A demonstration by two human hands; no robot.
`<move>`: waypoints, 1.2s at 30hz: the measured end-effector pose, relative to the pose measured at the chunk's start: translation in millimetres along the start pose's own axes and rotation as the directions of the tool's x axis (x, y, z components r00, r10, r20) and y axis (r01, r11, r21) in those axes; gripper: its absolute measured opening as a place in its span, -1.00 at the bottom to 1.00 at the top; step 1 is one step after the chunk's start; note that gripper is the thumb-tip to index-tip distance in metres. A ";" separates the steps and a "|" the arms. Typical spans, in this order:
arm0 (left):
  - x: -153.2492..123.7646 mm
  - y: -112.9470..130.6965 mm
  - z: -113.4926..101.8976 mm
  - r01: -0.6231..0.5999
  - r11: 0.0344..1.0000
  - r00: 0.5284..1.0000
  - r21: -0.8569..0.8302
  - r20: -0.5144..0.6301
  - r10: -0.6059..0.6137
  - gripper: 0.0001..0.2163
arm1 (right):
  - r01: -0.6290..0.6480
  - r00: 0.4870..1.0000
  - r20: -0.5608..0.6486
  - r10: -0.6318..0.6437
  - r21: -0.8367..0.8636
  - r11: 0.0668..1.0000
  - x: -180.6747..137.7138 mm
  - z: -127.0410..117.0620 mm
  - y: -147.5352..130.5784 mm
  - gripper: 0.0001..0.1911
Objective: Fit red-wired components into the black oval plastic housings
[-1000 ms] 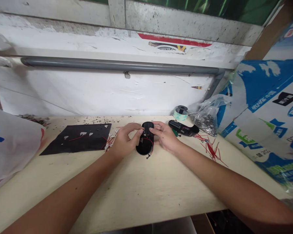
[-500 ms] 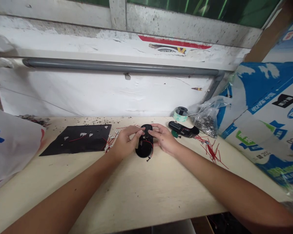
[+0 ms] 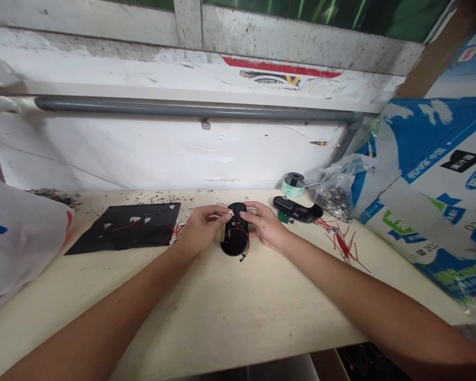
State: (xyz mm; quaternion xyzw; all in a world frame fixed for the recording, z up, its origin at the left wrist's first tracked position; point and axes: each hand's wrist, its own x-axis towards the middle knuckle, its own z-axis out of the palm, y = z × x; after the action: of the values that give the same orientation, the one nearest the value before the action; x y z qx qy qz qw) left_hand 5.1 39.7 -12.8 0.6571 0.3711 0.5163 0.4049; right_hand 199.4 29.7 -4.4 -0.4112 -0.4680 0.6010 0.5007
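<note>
Work spot: the tabletop, along its far edge below the white wall. A black oval plastic housing lies open side up at the centre of the frame, between both hands, with a red wire looped inside it and a small dark end poking out at its lower edge.

Left hand: thumb and forefinger pressed together, apparently pinching a small white metal terminal just over the housing's top end. Right hand: fingers close together, tips on or just beside that top end. Whether they actually grip it, I cannot tell.

Done so far, judging by the layout: wiring is seated in this shell, and a second black housing lies right of centre, with a green circuit board at its near end.

Remaining stock: loose red wires to the right, more terminals on a black mat at left, and a plastic bag of metal parts by the wall, beside a roll of tape. How many units are left to do — cannot tell.
</note>
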 end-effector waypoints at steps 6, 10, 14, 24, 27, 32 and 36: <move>-0.1 5.8 -2.1 -0.019 0.992 0.998 0.123 0.055 0.012 -0.80 | -0.002 1.000 0.002 0.002 0.011 1.000 -0.4 0.2 -1.1 -0.65; -1.7 11.1 -1.7 -0.055 0.980 0.991 0.191 0.127 0.031 -0.82 | 0.000 1.000 0.012 0.000 0.019 1.000 0.2 -0.6 0.0 -0.64; -3.3 13.1 -1.1 -0.079 0.974 0.989 0.211 0.141 0.050 -0.82 | -0.001 1.000 0.015 0.001 0.028 1.000 0.5 -0.8 0.9 -0.64; -2.6 16.0 -1.5 -0.013 0.980 0.994 0.200 0.105 -0.008 -0.76 | -0.005 1.000 0.023 0.005 0.015 1.000 0.8 -2.0 1.3 -0.64; -1.9 15.6 -1.6 -0.027 0.983 0.993 0.180 0.117 0.006 -0.79 | 0.003 1.000 0.027 -0.003 0.013 1.000 1.2 -2.3 2.4 -0.64; -1.6 13.3 -2.7 -0.019 0.982 0.992 0.187 0.125 -0.005 -0.82 | -0.002 1.000 0.018 0.002 0.009 1.000 -0.1 -0.7 1.4 -0.63; -2.2 12.3 -2.9 -0.030 0.980 0.990 0.194 0.142 0.002 -0.82 | -0.002 1.000 0.020 0.002 0.022 1.000 -0.4 -0.6 0.6 -0.63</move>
State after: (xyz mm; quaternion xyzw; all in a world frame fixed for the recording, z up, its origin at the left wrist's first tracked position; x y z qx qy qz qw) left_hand 2.7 33.2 -2.0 0.7314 0.3854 0.4328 0.3593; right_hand 200.0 29.3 -5.1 -0.4000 -0.4660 0.6107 0.4999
